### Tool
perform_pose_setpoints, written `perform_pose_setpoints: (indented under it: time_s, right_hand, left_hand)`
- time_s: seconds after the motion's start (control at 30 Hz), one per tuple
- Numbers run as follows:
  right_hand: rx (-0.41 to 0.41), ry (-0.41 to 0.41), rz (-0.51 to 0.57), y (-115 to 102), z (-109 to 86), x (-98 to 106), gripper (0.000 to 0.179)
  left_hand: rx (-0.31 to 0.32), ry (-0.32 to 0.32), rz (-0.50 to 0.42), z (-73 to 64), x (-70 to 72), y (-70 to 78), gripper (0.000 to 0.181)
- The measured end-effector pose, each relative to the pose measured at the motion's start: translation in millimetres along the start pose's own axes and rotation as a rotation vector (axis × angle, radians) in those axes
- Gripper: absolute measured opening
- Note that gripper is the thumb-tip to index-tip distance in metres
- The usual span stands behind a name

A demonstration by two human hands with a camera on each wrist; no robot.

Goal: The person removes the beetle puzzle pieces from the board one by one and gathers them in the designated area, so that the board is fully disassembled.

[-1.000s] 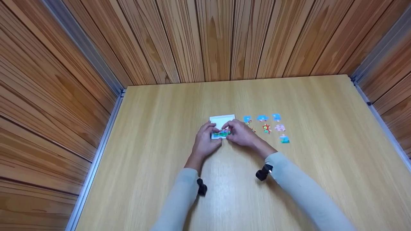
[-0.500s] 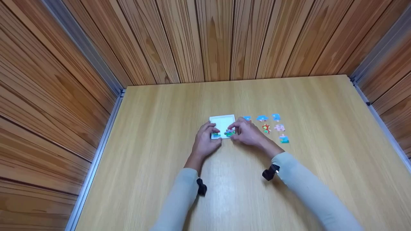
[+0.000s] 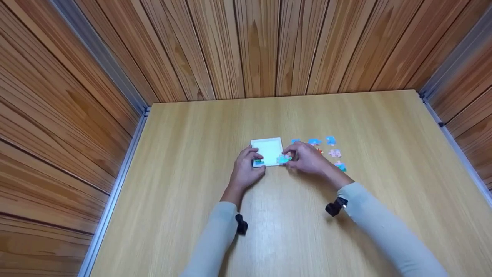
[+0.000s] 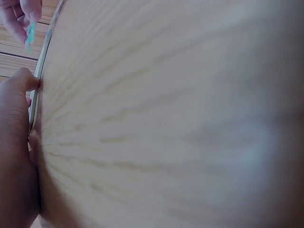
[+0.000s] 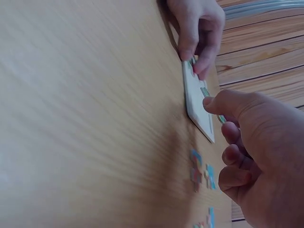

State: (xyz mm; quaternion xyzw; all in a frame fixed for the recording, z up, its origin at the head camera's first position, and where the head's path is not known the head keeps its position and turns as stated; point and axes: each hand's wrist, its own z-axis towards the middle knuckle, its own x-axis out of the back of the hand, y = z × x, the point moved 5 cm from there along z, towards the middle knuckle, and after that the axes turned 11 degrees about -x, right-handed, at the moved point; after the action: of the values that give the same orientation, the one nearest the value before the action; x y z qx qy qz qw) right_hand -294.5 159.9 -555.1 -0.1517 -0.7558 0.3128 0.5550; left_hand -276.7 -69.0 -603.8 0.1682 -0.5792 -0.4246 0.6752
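A shallow white puzzle tray (image 3: 268, 147) lies on the table in the head view. My left hand (image 3: 245, 168) grips its lower left corner, thumb at the near edge and fingers over the left side. Beneath those fingers a green and blue puzzle piece (image 3: 259, 162) sits in the tray, partly covered. With thumb and fingers my right hand (image 3: 306, 158) pinches another jigsaw puzzle piece (image 3: 283, 159), held above the tray's right edge. In the right wrist view this puzzle piece (image 5: 204, 92) is tilted and raised over the tray.
Right of the tray lie several loose puzzle pieces, among them a blue one (image 3: 331, 140), a pink one (image 3: 335, 153) and a blue-green one (image 3: 340, 166). My right hand hides others partly. Wood-panelled walls (image 3: 261, 50) enclose the table (image 3: 192, 154) at the back and sides.
My right hand has moved right with the puzzle piece, from the tray's lower middle to its right edge, and now covers more loose pieces. My left hand and the tray stay put.
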Motion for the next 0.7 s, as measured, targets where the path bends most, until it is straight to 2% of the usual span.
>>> perform_pose_setpoints:
  time_s: [0.3, 0.53, 0.7]
  right_hand:
    - [0.028, 0.042, -0.017, 10, -8.4, 28, 0.031]
    - [-0.035, 0.024, 0.001, 24, -16.3, 43, 0.037]
    - [0.004, 0.042, -0.014, 31, -20.8, 53, 0.034]
  left_hand:
    - [-0.039, 0.017, -0.001, -0.7, 0.3, 0.6, 0.028]
    - [-0.027, -0.014, 0.026, -1.4, -0.9, -0.7, 0.052]
    - [-0.031, -0.031, 0.069, -2.0, -2.2, -1.5, 0.067]
